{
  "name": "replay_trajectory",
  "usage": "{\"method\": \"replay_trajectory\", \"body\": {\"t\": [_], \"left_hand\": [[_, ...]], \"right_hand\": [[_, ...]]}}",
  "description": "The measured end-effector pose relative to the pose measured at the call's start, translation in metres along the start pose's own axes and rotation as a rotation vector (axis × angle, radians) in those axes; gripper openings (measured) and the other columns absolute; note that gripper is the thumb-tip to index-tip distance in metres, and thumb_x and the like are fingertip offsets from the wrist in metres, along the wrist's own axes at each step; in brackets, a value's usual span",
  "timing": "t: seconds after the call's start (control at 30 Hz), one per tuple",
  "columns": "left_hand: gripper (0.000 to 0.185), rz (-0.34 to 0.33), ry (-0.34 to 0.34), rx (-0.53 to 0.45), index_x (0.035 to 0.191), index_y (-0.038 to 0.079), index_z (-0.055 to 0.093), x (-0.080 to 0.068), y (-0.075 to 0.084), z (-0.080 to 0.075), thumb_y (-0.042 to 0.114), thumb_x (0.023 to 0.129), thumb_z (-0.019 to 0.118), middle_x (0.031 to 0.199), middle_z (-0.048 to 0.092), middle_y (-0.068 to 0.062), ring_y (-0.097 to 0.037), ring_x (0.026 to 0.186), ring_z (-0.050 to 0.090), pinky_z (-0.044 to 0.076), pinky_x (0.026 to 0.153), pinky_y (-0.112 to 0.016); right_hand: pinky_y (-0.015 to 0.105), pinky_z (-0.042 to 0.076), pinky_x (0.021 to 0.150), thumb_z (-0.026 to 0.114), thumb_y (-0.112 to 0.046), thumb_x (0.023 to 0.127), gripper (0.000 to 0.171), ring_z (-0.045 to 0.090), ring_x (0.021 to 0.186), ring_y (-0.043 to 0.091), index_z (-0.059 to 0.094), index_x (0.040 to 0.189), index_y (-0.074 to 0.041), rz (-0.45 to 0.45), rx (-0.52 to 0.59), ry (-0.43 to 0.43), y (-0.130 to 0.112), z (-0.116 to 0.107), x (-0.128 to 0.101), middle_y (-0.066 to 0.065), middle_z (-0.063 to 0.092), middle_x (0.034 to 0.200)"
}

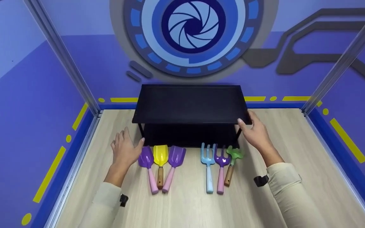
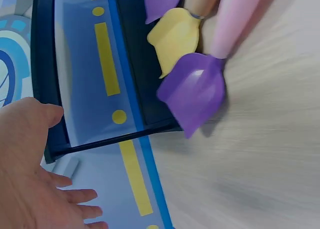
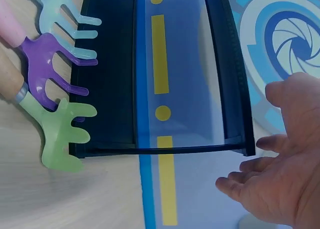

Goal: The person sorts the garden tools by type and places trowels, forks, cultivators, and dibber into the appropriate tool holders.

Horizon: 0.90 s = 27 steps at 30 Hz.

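A black two-tier rack [image 1: 190, 104] stands against the back wall. By its left front post, my left hand [image 1: 125, 150] is spread with the thumb close to a purple shovel [image 1: 146, 156]. The left wrist view shows that thumb at the rack's upper tier. My right hand [image 1: 257, 133] is beside the upper right front corner, fingers extended; whether it touches the rack I cannot tell. Between the hands lie a yellow shovel [image 1: 160, 155], another purple shovel [image 1: 176, 156], a light blue fork [image 1: 208, 158], a purple fork [image 1: 222, 160] and a green fork [image 1: 234, 153].
The tools lie on a pale wooden tabletop [image 1: 188, 209], heads toward the rack's lower tier [image 1: 188, 134]. Blue printed panels [image 1: 90, 60] enclose the back and sides. Metal posts [image 1: 63, 57] rise at both back corners.
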<state>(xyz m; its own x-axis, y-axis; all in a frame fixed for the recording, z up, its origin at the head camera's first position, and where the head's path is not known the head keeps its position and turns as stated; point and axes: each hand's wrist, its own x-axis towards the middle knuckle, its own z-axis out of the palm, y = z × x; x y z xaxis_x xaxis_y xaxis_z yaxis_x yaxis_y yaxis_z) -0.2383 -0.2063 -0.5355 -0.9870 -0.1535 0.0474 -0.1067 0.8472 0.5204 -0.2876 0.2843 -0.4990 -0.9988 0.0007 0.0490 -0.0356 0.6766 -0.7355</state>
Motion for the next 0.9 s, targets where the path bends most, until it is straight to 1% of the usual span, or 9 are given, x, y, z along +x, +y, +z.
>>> {"method": "replay_trajectory", "body": {"t": [0.13,0.27,0.33,0.4,0.5,0.6,0.67,0.8,0.9], "left_hand": [[0.09,-0.035,-0.022,-0.025,0.164,-0.009,0.024,-0.009,-0.008,0.009,0.049,0.105,0.059,0.165,0.035,-0.036,-0.053,0.155,0.033,0.026,0.125,-0.07],[0.077,-0.069,-0.051,-0.066,0.154,-0.01,0.045,-0.018,-0.014,0.02,0.047,0.104,0.06,0.151,0.053,-0.035,-0.054,0.14,0.052,0.04,0.115,-0.067],[0.066,-0.092,-0.054,-0.082,0.141,-0.008,0.059,-0.022,-0.017,0.025,0.046,0.103,0.062,0.133,0.066,-0.031,-0.05,0.122,0.065,0.05,0.104,-0.061],[0.053,-0.116,-0.058,-0.092,0.123,-0.003,0.07,-0.027,-0.018,0.029,0.045,0.102,0.065,0.111,0.073,-0.022,-0.041,0.098,0.071,0.055,0.084,-0.05],[0.047,-0.156,-0.096,-0.081,0.111,0.001,0.073,-0.034,-0.019,0.033,0.046,0.099,0.068,0.094,0.073,-0.014,-0.027,0.078,0.066,0.048,0.066,-0.039],[0.053,-0.184,-0.155,-0.068,0.116,0.001,0.074,-0.042,-0.019,0.038,0.051,0.098,0.071,0.096,0.076,-0.013,-0.023,0.076,0.063,0.045,0.063,-0.035],[0.054,-0.191,-0.178,-0.061,0.112,0.002,0.074,-0.048,-0.019,0.043,0.053,0.096,0.073,0.094,0.074,-0.011,-0.022,0.076,0.06,0.044,0.062,-0.034],[0.044,-0.181,-0.196,-0.04,0.087,0.008,0.067,-0.057,-0.021,0.055,0.052,0.096,0.073,0.074,0.06,-0.002,-0.017,0.065,0.051,0.035,0.056,-0.031],[0.045,-0.18,-0.201,-0.04,0.073,0.013,0.058,-0.063,-0.023,0.064,0.049,0.096,0.073,0.064,0.05,0.001,-0.015,0.057,0.046,0.032,0.051,-0.03]], "right_hand": [[0.061,0.034,0.127,0.048,-0.054,0.111,0.078,0.031,0.161,0.046,0.022,0.171,-0.011,0.04,0.069,0.031,0.0,0.003,0.007,0.022,0.03,0.174],[0.054,0.032,0.13,0.049,-0.046,0.112,0.072,0.034,0.16,0.041,0.027,0.169,-0.009,0.068,0.13,0.069,0.001,0.007,0.013,0.022,0.034,0.173],[0.053,0.031,0.131,0.049,-0.041,0.113,0.068,0.034,0.161,0.04,0.027,0.169,-0.009,0.071,0.15,0.082,0.002,0.009,0.015,0.022,0.034,0.173],[0.052,0.031,0.131,0.048,-0.037,0.114,0.065,0.032,0.162,0.039,0.027,0.169,-0.009,0.069,0.172,0.087,0.003,0.011,0.016,0.021,0.033,0.173],[0.051,0.032,0.131,0.048,-0.035,0.114,0.064,0.032,0.162,0.037,0.027,0.169,-0.011,0.067,0.195,0.102,0.005,0.011,0.017,0.019,0.032,0.174],[0.049,0.033,0.131,0.05,-0.037,0.113,0.064,0.033,0.163,0.035,0.029,0.169,-0.013,0.063,0.224,0.124,0.008,0.012,0.018,0.017,0.032,0.174],[0.048,0.033,0.131,0.051,-0.038,0.113,0.065,0.032,0.163,0.034,0.029,0.168,-0.012,0.06,0.237,0.138,0.01,0.014,0.018,0.016,0.032,0.174],[0.046,0.03,0.132,0.051,-0.039,0.113,0.064,0.03,0.164,0.032,0.029,0.168,-0.014,0.067,0.26,0.144,0.013,0.018,0.016,0.012,0.03,0.175],[0.045,0.031,0.132,0.052,-0.038,0.113,0.064,0.031,0.164,0.031,0.03,0.167,-0.013,0.068,0.284,0.151,0.013,0.02,0.017,0.011,0.032,0.175]]}}
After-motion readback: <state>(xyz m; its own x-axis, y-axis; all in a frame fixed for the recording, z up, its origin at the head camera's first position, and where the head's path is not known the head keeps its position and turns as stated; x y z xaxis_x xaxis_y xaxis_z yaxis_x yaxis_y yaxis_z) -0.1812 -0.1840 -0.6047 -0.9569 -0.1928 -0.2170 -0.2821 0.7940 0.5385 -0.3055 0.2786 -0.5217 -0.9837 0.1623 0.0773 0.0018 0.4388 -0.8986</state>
